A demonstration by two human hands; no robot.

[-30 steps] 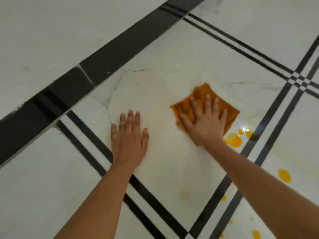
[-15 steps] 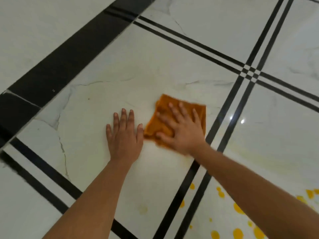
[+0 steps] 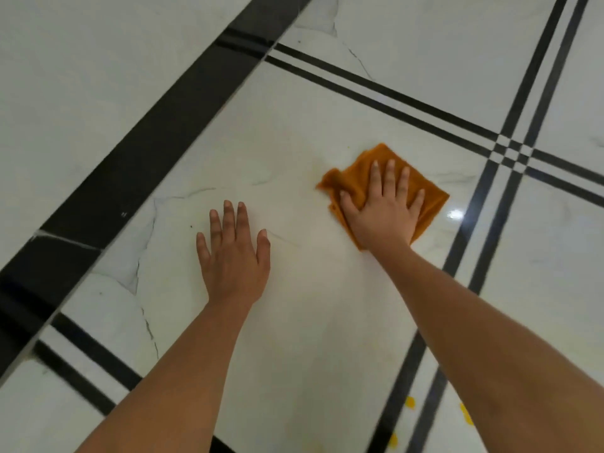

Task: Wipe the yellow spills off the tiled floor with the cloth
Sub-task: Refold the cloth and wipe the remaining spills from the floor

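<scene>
An orange cloth (image 3: 431, 199) lies flat on the white marble tiled floor (image 3: 294, 152), right of centre. My right hand (image 3: 384, 210) presses down on it with fingers straight and spread, covering most of the cloth. My left hand (image 3: 233, 253) rests flat on the bare tile to the left, fingers straight, holding nothing. A few small yellow spills (image 3: 409, 402) show near the bottom, beside my right forearm, close to the double black lines; my arm partly hides them.
A wide black tile band (image 3: 157, 138) runs diagonally across the left. Thin double black inlay lines (image 3: 510, 148) cross at the upper right and run down past the cloth. A bright light reflection (image 3: 455, 214) glints on the tile right of the cloth.
My right hand has slid the cloth to the right and farther away from my left hand. The view has shifted, so most yellow spots have dropped toward the bottom edge. My left hand stays planted.
</scene>
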